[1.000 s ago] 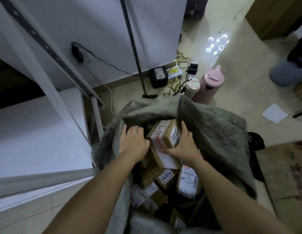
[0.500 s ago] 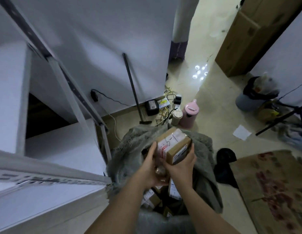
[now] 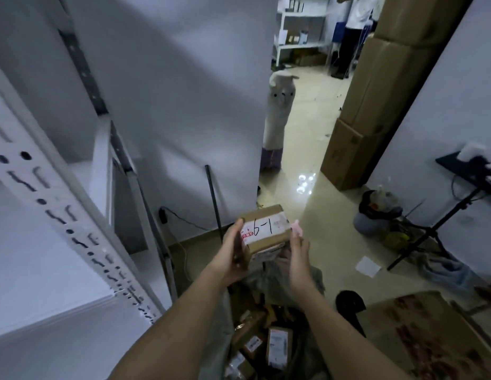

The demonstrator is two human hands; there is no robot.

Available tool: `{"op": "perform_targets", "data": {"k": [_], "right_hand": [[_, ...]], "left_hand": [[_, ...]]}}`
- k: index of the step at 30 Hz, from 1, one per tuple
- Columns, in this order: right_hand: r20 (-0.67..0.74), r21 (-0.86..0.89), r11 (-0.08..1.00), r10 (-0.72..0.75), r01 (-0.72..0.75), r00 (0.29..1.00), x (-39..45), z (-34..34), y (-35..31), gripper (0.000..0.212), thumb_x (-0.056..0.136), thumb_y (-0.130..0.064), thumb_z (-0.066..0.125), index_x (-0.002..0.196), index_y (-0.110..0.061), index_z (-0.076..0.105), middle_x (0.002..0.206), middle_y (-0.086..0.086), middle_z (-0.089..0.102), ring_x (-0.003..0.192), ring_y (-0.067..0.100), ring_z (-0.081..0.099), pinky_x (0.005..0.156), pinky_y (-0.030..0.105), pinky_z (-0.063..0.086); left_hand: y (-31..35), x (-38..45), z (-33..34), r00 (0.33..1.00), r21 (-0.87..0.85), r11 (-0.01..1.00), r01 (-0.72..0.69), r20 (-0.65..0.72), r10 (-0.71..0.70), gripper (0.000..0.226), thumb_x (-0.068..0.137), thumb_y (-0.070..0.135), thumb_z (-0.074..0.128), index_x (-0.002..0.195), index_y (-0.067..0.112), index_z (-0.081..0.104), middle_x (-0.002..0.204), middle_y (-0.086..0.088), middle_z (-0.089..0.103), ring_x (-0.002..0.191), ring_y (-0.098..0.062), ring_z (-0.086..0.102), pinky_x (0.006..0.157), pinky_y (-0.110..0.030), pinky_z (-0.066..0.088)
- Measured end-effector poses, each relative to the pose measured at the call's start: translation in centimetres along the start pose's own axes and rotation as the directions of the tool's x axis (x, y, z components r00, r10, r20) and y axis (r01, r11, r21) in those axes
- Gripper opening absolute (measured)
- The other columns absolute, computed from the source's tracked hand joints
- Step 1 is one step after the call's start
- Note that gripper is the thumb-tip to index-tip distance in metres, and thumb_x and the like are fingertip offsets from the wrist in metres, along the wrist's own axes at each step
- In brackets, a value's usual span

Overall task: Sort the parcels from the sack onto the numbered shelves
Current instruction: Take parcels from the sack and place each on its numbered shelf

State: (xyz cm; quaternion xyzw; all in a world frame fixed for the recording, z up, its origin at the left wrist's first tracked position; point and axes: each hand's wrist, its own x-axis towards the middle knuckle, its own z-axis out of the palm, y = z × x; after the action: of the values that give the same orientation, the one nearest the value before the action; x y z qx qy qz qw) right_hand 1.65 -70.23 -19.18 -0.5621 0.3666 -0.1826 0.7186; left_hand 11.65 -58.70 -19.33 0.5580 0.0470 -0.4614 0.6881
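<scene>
Two hands hold one small cardboard box (image 3: 265,231) up in front of the chest, lifted clear above the open sack (image 3: 269,335), and the reason looks plain: its top face is turned up toward the eyes so the handwritten "6-1" can be read. That marking is presumably the shelf address. The left hand (image 3: 233,253) cups the box's left end, fingers curled under and around it, carrying the weight. The right hand (image 3: 298,249) stands at the right end with fingers straight and upright, flat beside the box as a steadying wall; whether the palm actually presses the cardboard, I cannot tell. Below, near the bottom edge, more labelled parcels (image 3: 277,349) lie jumbled inside the sack, so the sorting has a good way to go. The white metal shelves (image 3: 58,215) rise on the left, just beside the arms, their slotted upright running diagonally. My read: the label check is happening, and the next move calls for finding shelf six.
</scene>
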Motion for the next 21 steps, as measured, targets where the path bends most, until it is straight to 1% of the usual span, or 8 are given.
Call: {"op": "perform_targets", "data": {"k": [2,3,4,7,11,14,17,21], "right_hand": [[0.053,0.052,0.989,0.138,-0.140,0.989,0.2,-0.2,-1.5,0.082,0.067,-0.082,0.056,0.127,-0.027,0.048,0.128,0.008,0.059,0.115,0.031,0.059,0.093,0.055,0.051],[0.074,0.012,0.987,0.158,-0.159,0.985,-0.4,-0.3,-2.5,0.082,0.067,-0.084,0.055,0.124,-0.026,0.050,0.124,0.009,0.062,0.112,0.031,0.061,0.091,0.055,0.052],[0.096,-0.037,0.987,0.158,-0.155,0.983,-1.1,-0.5,-3.2,0.069,0.075,-0.079,0.051,0.118,-0.026,0.052,0.120,0.009,0.063,0.110,0.031,0.062,0.091,0.055,0.052],[0.111,-0.075,0.987,0.148,-0.140,0.983,-3.2,-1.0,-4.6,0.041,0.087,-0.069,0.046,0.105,-0.032,0.052,0.115,0.010,0.061,0.104,0.029,0.062,0.091,0.054,0.053],[0.158,-0.078,0.990,0.131,-0.120,0.979,-6.5,-1.7,-4.9,0.048,0.094,-0.059,0.043,0.122,-0.021,0.047,0.109,0.008,0.058,0.091,0.022,0.061,0.081,0.044,0.055],[0.210,-0.100,0.994,0.071,-0.051,0.975,-9.7,-2.6,-5.0,0.042,0.099,-0.052,0.037,0.123,-0.018,0.045,0.103,0.009,0.061,0.086,0.021,0.062,0.080,0.043,0.056],[0.259,-0.148,0.989,0.057,-0.018,0.964,-12.2,-3.0,-4.9,0.039,0.099,-0.053,0.037,0.119,-0.021,0.044,0.101,0.004,0.061,0.093,0.022,0.060,0.095,0.050,0.050],[0.326,-0.186,0.982,0.030,0.033,0.945,-16.0,-2.3,-5.4,0.041,0.098,-0.055,0.037,0.119,-0.020,0.045,0.100,0.005,0.062,0.098,0.026,0.061,0.096,0.047,0.050]], "left_hand": [[0.3,-1.6,0.3,0.998,0.014,0.998,-0.064,0.014,0.063,0.060,0.085,0.064,0.050,0.113,0.013,0.063,0.068,0.000,0.069,0.067,-0.015,0.064,0.063,-0.026,0.045],[0.5,-2.7,0.6,0.996,0.012,0.996,-0.088,0.024,0.088,0.050,0.090,0.057,0.046,0.101,0.012,0.065,0.065,0.000,0.068,0.058,-0.012,0.063,0.060,-0.025,0.044],[0.5,-3.4,0.8,0.995,0.015,0.995,-0.097,0.033,0.096,0.044,0.093,0.052,0.044,0.092,0.013,0.065,0.065,0.000,0.068,0.056,-0.011,0.063,0.060,-0.026,0.044],[0.5,-5.9,2.2,0.996,0.021,0.996,-0.089,-0.007,0.089,0.039,0.093,0.045,0.044,0.086,0.014,0.067,0.076,-0.006,0.071,0.065,-0.017,0.066,0.067,-0.030,0.048],[-1.0,-9.9,4.5,0.983,-0.024,0.985,-0.168,-0.079,0.166,0.042,0.095,0.045,0.040,0.083,0.013,0.065,0.073,-0.009,0.072,0.064,-0.020,0.067,0.077,-0.036,0.049],[-2.8,-13.4,5.4,0.972,-0.085,0.971,-0.222,-0.101,0.213,0.055,0.095,0.053,0.036,0.092,0.009,0.068,0.088,-0.016,0.073,0.081,-0.029,0.068,0.086,-0.041,0.049],[-4.5,-16.5,5.2,0.958,-0.094,0.963,-0.253,-0.167,0.235,0.057,0.093,0.058,0.038,0.098,0.009,0.066,0.090,-0.015,0.073,0.085,-0.029,0.067,0.079,-0.038,0.051],[-5.1,-21.1,4.8,0.921,-0.066,0.948,-0.310,-0.268,0.282,0.049,0.093,0.054,0.039,0.099,0.010,0.060,0.084,-0.013,0.071,0.078,-0.027,0.065,0.068,-0.033,0.051]]}}
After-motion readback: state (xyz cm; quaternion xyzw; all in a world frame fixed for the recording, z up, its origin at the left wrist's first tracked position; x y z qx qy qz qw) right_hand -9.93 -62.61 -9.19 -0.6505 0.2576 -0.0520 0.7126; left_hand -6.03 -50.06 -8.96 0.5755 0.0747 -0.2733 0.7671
